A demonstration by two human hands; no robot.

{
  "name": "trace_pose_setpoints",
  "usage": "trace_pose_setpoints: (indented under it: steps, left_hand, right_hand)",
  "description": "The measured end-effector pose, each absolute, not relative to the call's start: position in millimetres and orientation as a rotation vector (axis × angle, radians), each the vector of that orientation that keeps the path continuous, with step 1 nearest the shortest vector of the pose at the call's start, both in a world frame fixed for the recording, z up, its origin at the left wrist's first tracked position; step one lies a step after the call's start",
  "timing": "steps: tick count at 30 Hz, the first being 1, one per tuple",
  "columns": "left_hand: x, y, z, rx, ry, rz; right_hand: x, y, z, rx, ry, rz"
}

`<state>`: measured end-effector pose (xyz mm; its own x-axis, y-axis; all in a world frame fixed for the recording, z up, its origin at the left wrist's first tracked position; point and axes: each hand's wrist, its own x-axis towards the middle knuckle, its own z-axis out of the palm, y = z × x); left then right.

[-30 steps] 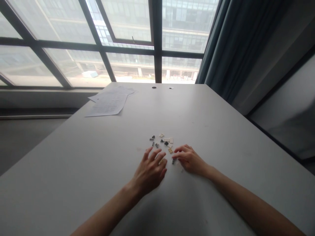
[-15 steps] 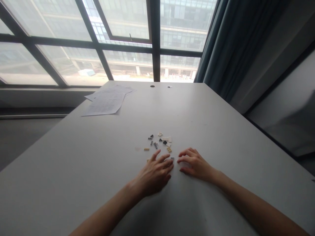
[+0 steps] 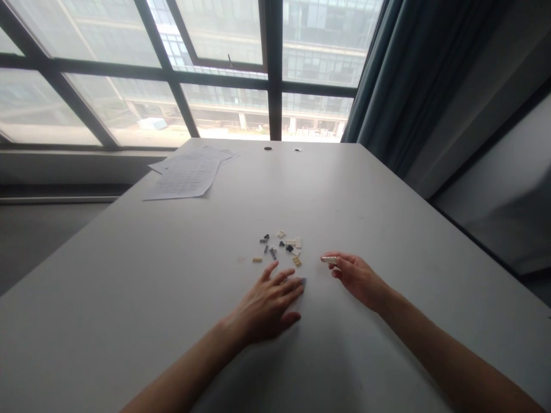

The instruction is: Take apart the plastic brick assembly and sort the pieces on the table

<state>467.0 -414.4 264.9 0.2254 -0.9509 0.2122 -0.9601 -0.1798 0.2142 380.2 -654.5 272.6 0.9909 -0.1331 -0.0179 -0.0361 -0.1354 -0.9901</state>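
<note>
Several tiny building bricks (image 3: 282, 245), white, tan, grey and black, lie scattered in the middle of a white table (image 3: 172, 275). My left hand (image 3: 267, 304) rests palm down just in front of them with its fingers stretched out, and a small grey brick (image 3: 303, 281) sits at its fingertips. My right hand (image 3: 359, 278) is lifted slightly to the right of the pile and pinches a small white brick (image 3: 329, 260) between thumb and fingers.
Sheets of printed paper (image 3: 187, 175) lie at the far left of the table. Two cable holes (image 3: 282, 149) sit near the far edge by the window. A dark curtain (image 3: 408, 86) hangs at the right.
My right hand has lifted off the table and moved right, now pinching a white brick. My left hand has slid slightly toward me and stays flat.
</note>
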Motion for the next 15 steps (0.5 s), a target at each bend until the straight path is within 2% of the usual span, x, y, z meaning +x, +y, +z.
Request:
trace_pose_setpoints:
  steps: [2, 9, 15]
  left_hand:
    - [466.5, -414.5, 264.6, 2.198, -1.789, 0.06]
    - [465.6, -414.3, 262.5, 2.205, -1.828, 0.118]
    - [464.2, -414.8, 262.9, 2.205, -1.834, 0.113]
  right_hand:
    - [377.9, -654.7, 273.5, -1.798, 0.11, -0.095]
    - [370.5, -634.7, 256.7, -2.608, -0.152, -0.278]
    - [374.4, -623.8, 254.3, -2.677, -0.153, -0.304]
